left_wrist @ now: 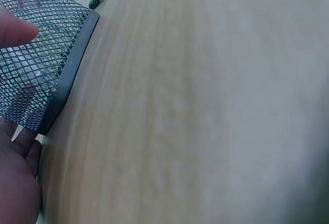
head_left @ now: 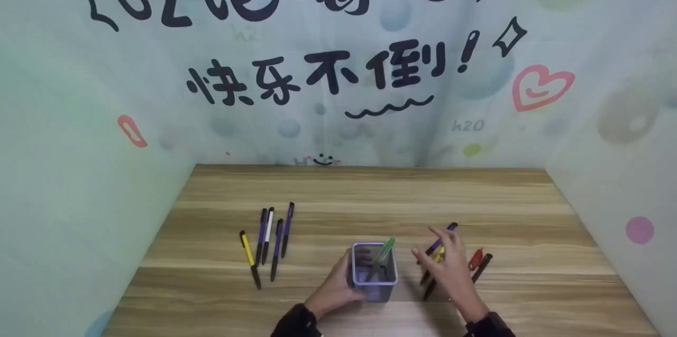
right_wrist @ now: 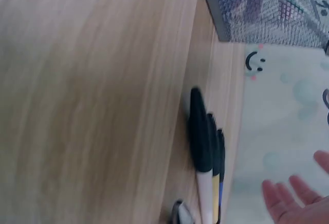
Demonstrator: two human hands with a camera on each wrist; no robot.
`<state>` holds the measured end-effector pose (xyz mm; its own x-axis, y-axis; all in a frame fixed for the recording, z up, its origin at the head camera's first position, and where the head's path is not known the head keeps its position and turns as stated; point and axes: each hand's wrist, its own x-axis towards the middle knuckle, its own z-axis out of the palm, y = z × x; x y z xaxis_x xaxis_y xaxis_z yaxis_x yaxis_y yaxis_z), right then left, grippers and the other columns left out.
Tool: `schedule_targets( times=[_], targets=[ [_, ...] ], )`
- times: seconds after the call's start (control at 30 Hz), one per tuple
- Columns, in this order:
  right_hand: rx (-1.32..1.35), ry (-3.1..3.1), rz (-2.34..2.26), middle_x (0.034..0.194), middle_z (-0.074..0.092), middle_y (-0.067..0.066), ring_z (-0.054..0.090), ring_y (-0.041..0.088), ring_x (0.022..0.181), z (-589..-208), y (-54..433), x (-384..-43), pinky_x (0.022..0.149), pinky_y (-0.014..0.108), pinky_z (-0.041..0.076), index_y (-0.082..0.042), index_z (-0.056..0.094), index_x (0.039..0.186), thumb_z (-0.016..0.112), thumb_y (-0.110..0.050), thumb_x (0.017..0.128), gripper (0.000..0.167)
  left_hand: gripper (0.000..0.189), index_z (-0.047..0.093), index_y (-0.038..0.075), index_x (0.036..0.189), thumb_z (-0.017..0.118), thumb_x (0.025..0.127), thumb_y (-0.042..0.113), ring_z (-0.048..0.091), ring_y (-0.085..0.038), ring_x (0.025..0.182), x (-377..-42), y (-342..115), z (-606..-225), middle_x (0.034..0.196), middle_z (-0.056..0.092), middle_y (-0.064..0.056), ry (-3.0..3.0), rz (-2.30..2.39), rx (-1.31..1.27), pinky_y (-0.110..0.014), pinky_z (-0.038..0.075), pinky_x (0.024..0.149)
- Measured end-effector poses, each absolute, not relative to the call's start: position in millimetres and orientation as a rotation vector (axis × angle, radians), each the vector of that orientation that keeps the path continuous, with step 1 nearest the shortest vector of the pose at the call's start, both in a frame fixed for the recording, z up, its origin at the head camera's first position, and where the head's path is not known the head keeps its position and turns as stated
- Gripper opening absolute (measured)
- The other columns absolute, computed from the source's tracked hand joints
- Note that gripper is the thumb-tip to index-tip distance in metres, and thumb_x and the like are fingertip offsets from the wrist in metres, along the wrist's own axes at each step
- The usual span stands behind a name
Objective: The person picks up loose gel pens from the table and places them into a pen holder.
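Observation:
My left hand [head_left: 336, 281] grips a mesh pen holder [head_left: 378, 293] from its left side, fingers wrapped behind it. The holder stands upright on the table, with a green pen [head_left: 389, 247] leaning inside. In the left wrist view, the thumb lies against the mesh wall [left_wrist: 49, 54]. My right hand [head_left: 452, 268], fingers spread and holding nothing, hovers over a group of pens to the right of the holder. A blue pen [head_left: 452, 226], a yellow pen [head_left: 439, 253], a red pen [head_left: 476, 259] and a dark pen [head_left: 483, 267] show around it. A white pen [right_wrist: 204, 193] appears in the right wrist view.
Left of the holder lie several pens on the wooden table [head_left: 370, 199]: a yellow one [head_left: 247, 249], a white one [head_left: 268, 236] and blue ones [head_left: 288, 228]. Printed cloth walls [head_left: 328, 130] enclose the table at the back and both sides.

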<state>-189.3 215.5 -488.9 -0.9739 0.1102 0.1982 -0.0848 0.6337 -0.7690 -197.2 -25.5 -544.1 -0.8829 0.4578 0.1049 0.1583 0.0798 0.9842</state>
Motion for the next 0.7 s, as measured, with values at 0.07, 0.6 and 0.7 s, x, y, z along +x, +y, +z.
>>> schedule_targets(
  times=[0.07,0.6,0.7],
  targets=[
    [-0.072,-2.667,1.235,0.132,0.035,0.030,0.031,0.048,0.124,-490.0,221.3,-189.1,0.096,0.062,0.035,0.000,0.044,0.133,0.071,-0.026,0.081,0.064,0.093,0.036,0.016,0.137,0.072,0.054,-0.008,0.042,-0.026,0.125,-197.5,-25.6,-544.0,0.131,0.048,-0.006,2.114,1.895,0.633,-0.051,0.022,0.112],
    [-0.461,-2.889,0.905,0.133,0.018,0.041,0.018,0.056,0.118,-501.6,276.4,-183.1,0.091,0.063,0.028,0.009,0.034,0.132,0.067,-0.019,0.079,0.069,0.100,0.030,0.018,0.142,0.073,0.055,-0.005,0.040,-0.027,0.128,-194.2,-26.8,-541.3,0.135,0.047,-0.006,2.124,1.895,0.606,-0.054,0.019,0.112],
    [-0.506,-2.920,0.919,0.132,0.018,0.043,0.017,0.057,0.119,-502.1,285.6,-183.8,0.095,0.064,0.025,0.011,0.030,0.134,0.064,-0.024,0.082,0.071,0.099,0.030,0.018,0.142,0.072,0.055,-0.005,0.039,-0.027,0.128,-194.1,-26.2,-540.5,0.135,0.046,-0.006,2.127,1.887,0.593,-0.054,0.018,0.112]
  ],
)
